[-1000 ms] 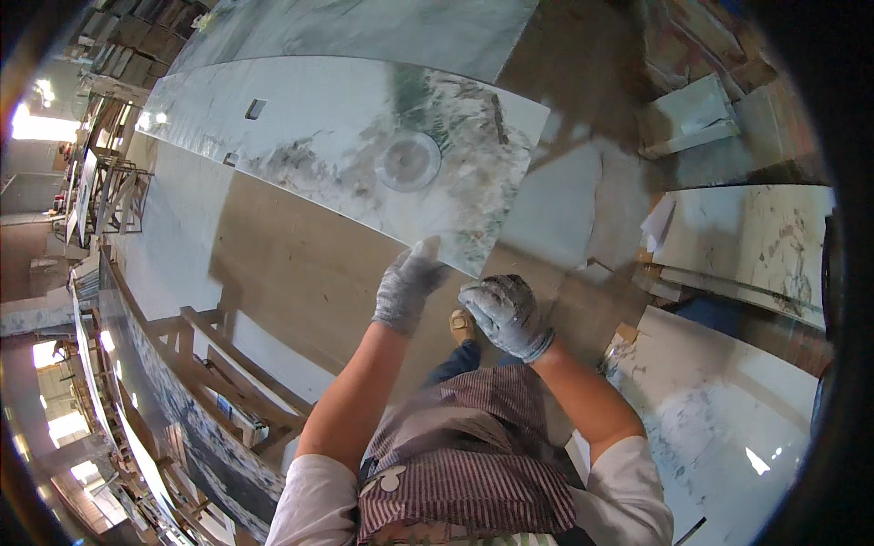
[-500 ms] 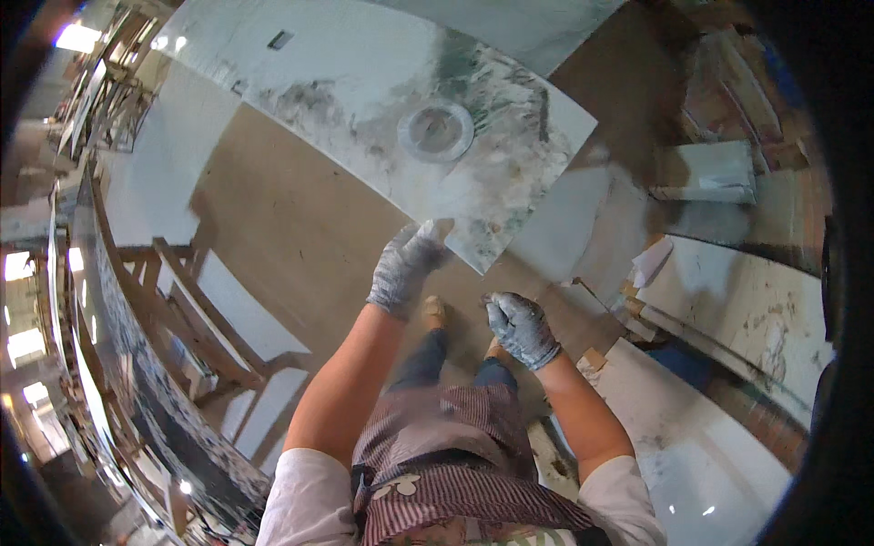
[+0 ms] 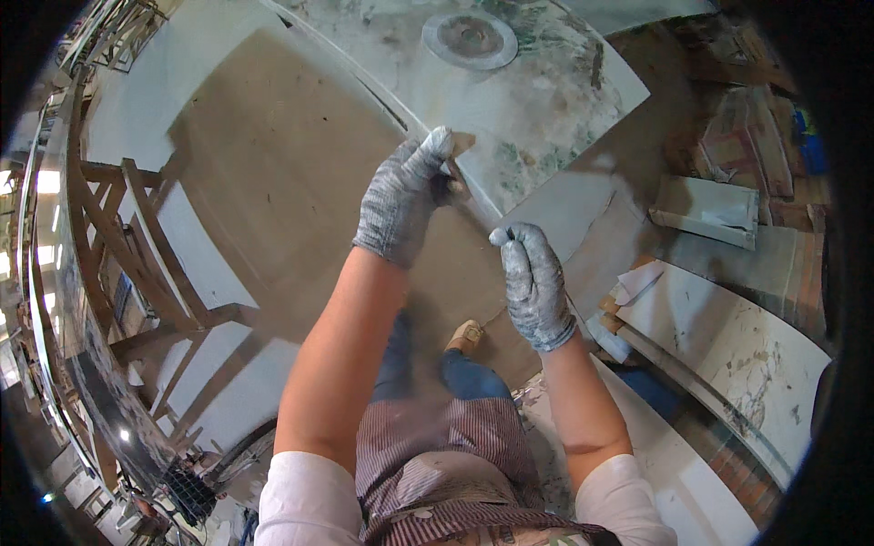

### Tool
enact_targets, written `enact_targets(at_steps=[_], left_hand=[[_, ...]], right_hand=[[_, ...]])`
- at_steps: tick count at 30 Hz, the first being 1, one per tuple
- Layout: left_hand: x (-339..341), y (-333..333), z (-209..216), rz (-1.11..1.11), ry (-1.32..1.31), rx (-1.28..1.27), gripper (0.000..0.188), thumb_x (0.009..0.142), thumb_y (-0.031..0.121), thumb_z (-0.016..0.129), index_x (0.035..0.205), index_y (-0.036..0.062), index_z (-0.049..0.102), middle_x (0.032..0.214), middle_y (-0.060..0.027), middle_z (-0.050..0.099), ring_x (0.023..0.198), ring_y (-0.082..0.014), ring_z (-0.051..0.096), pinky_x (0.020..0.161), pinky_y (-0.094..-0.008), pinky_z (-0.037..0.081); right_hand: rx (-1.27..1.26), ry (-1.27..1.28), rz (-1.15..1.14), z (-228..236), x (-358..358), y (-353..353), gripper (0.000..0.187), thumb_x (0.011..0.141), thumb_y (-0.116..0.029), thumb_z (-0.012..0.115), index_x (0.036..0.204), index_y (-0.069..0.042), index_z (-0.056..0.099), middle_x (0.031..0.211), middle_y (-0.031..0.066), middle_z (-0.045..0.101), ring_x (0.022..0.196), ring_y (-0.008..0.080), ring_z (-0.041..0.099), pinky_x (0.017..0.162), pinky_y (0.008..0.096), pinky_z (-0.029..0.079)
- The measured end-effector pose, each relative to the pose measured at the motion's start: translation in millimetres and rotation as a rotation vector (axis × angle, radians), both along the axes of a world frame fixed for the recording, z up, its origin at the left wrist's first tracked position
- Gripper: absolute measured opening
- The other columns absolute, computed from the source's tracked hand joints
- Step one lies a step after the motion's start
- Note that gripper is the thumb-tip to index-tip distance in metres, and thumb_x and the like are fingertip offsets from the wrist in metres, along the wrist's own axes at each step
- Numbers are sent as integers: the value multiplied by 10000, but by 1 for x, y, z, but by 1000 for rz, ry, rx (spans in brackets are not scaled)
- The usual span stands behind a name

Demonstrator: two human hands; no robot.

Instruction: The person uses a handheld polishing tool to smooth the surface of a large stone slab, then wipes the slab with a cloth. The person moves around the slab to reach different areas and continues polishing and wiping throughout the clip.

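My left hand (image 3: 403,200), in a grey-white work glove, is closed at the near edge of a pale, stained slab (image 3: 555,118). A small brown flat piece (image 3: 462,143) shows beside its thumb; its kind is unclear. My right hand (image 3: 535,287), gloved alike, is just below the slab's near corner. Its thumb and fingers are pinched together, and what they hold, if anything, is too small to make out. A flat pale ring (image 3: 469,63), like a roll of tape, lies on the slab, which carries green and dark smears.
Wooden frames (image 3: 164,246) stand at the left beside white panels. On the right lie a white trough-like piece (image 3: 706,207), cardboard (image 3: 746,132) and a marbled white slab (image 3: 728,337). Brown floor (image 3: 264,164) runs under the slab, with my shoe (image 3: 466,335) on it.
Both hands have moved up in the picture, and the right fingers now reach close to the slab's corner. The slab and ring sit higher and further right as the view shifts.
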State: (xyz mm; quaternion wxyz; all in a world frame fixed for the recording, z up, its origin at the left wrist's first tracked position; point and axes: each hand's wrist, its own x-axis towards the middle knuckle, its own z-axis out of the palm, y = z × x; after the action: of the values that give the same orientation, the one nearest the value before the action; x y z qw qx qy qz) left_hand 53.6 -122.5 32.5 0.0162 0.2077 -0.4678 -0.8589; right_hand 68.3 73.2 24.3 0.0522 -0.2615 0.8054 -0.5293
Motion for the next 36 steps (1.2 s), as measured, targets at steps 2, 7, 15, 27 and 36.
enact_targets(at_steps=[2,7,15,27,36], left_hand=[[2,0,-1,22,19,33,463,911,442,659,1087,14,694,802,-20,573,656,-111,570,649,-261,514],[-3,-4,-13,17,1,58,466,908,421,662,1131,13,678,787,-60,630,660,-169,596,670,-333,519],[-2,0,-5,33,10,30,488,875,449,706,1083,9,699,812,-38,592,667,-131,566,658,-279,520],[-2,-2,-11,22,10,70,486,894,439,685,1112,5,688,810,-46,611,673,-147,589,659,-301,522],[-1,-3,-9,1,4,-8,529,908,479,649,1155,11,663,865,-58,633,760,-160,604,717,-323,520]], right_hand=[[-8,41,11,3,-4,-3,146,989,-99,485,1033,4,579,955,172,648,875,336,640,789,396,514],[12,101,7,6,-6,-8,152,993,-118,485,1032,1,571,930,174,642,844,347,637,772,397,514],[3,93,-14,7,-6,-9,147,989,-129,491,1039,-6,553,913,184,641,815,366,636,750,408,517],[169,259,-53,-2,-7,-13,86,938,-105,520,971,-32,550,829,178,617,748,395,615,667,470,500],[445,24,-74,-98,-3,19,129,1000,-176,496,994,-57,545,780,66,596,710,221,599,654,360,491]])
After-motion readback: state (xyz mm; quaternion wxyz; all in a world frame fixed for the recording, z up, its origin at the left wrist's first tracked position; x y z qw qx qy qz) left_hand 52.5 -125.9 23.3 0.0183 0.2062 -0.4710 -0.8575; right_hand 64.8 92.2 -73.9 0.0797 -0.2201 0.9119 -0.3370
